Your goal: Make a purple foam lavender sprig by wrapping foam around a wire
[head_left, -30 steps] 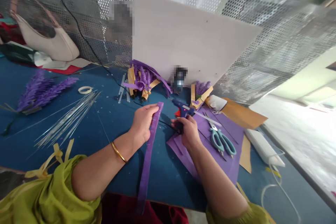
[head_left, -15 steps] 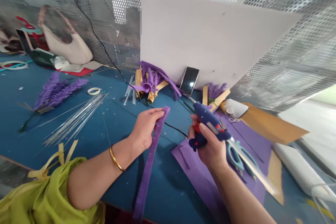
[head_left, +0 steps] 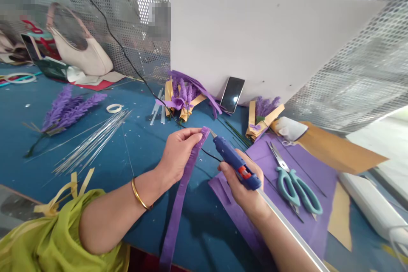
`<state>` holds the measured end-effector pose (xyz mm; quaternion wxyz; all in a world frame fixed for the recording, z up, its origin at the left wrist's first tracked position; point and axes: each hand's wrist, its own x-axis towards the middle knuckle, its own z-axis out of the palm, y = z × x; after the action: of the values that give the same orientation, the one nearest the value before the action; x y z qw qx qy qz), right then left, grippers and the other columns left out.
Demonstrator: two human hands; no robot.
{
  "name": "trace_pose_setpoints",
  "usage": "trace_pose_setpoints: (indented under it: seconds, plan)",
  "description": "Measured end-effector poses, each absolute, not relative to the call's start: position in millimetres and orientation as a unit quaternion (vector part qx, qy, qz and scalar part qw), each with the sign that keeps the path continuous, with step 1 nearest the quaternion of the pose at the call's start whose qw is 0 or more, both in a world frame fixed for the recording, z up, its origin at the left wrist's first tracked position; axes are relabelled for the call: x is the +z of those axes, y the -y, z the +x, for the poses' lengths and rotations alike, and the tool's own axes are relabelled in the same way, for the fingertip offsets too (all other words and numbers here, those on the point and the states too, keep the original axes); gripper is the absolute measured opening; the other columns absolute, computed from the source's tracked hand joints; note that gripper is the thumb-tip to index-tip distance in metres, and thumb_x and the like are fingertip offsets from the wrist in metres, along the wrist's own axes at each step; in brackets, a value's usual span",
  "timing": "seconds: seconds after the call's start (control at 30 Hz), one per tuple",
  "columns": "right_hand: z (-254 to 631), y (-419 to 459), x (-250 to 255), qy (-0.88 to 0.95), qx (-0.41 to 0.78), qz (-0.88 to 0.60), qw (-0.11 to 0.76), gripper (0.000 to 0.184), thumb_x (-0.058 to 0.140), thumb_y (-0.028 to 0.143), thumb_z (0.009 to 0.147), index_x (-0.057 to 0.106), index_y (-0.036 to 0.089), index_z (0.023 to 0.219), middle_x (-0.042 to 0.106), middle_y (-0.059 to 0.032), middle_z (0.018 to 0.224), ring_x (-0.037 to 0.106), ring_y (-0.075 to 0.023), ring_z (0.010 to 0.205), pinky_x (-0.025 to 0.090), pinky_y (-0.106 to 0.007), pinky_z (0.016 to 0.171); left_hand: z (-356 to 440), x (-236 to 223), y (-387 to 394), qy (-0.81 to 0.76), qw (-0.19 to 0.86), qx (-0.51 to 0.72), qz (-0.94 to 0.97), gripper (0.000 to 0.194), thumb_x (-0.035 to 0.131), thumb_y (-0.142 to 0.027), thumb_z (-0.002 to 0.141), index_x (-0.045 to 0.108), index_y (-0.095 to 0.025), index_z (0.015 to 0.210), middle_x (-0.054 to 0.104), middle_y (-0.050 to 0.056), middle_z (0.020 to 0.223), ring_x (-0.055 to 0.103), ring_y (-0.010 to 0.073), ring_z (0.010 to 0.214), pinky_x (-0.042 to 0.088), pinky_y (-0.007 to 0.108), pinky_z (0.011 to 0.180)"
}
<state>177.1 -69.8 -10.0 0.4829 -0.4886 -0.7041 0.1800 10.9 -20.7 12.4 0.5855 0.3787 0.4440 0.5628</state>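
Between the thumb and fingers of my left hand [head_left: 179, 153] is the upper end of a long purple strip [head_left: 182, 195], which hangs down toward the table's front edge. My right hand [head_left: 244, 182] is wrapped round a blue glue gun [head_left: 234, 157], with a long clear glue stick [head_left: 290, 229] sticking out of its back. The gun's metal nozzle is at or very near the strip's top end; whether it touches, I cannot tell. Under my right forearm lies purple sheet material [head_left: 309, 182], with teal-handled scissors [head_left: 288, 178] on it.
Purple flower sprigs [head_left: 68, 108] and thin wires [head_left: 95, 140] lie on the left of the blue table. Small wrapped bouquets [head_left: 183, 97] and a phone [head_left: 232, 94] stand by the white board [head_left: 255, 38]. A black cord [head_left: 121, 44] crosses behind my hands. A white power bank-like box [head_left: 369, 199] lies right.
My right hand has swung the glue gun left, bringing its nozzle to the strip's top end. The scissors are now fully in sight. My left hand has barely moved.
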Motion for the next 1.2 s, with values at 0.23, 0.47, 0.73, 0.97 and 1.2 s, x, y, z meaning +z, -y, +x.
trace_pose_setpoints:
  seconds: [0.23,0.47,0.73,0.97,1.2]
  plan:
    - [175.7,69.1,-7.9,0.726,0.134,-0.475,0.479,0.034,0.063,0.028,0.089,0.039,0.02,0.066,0.038,0.0064,0.063,0.038,-0.0076,0.054,0.032,-0.023,0.051,11.8,12.9,20.7,-0.432,0.592,0.564,0.379,0.013,0.073,-0.023,0.074,0.078,-0.018,0.085,0.073,0.002,0.079,0.06,0.0114,0.071,0.046,0.024,0.07]
    - [174.1,71.0,-4.3,0.73,0.142,-0.473,0.473,0.036,0.063,0.03,0.09,0.038,0.02,0.065,0.036,0.0066,0.062,0.037,-0.0072,0.053,0.031,-0.023,0.051,12.1,12.5,21.0,-0.432,0.589,0.569,0.379,0.014,0.074,-0.023,0.073,0.079,-0.018,0.085,0.074,0.003,0.08,0.06,0.0109,0.071,0.045,0.024,0.071]
    - [173.9,71.1,-5.7,0.717,0.14,-0.494,0.471,0.035,0.063,0.032,0.089,0.04,0.02,0.066,0.038,0.0066,0.061,0.037,-0.0077,0.053,0.03,-0.024,0.052,12.1,13.4,20.9,-0.431,0.591,0.572,0.371,0.014,0.076,-0.024,0.072,0.079,-0.018,0.084,0.073,0.002,0.078,0.059,0.0101,0.069,0.045,0.023,0.068]
    - [173.9,71.0,-5.7,0.711,0.139,-0.5,0.474,0.036,0.063,0.032,0.089,0.039,0.02,0.065,0.037,0.0067,0.061,0.037,-0.0075,0.054,0.031,-0.023,0.052,11.7,13.8,21.8,-0.434,0.59,0.569,0.375,0.012,0.075,-0.024,0.073,0.079,-0.02,0.084,0.071,0.001,0.075,0.056,0.0089,0.064,0.043,0.021,0.062]
    - [174.8,69.8,-8.2,0.704,0.138,-0.51,0.474,0.037,0.064,0.032,0.089,0.038,0.02,0.065,0.037,0.0068,0.06,0.038,-0.0074,0.053,0.032,-0.023,0.052,11.5,14.0,22.1,-0.428,0.589,0.571,0.38,0.01,0.074,-0.022,0.074,0.08,-0.022,0.082,0.072,0.001,0.077,0.058,0.0091,0.068,0.044,0.021,0.064]
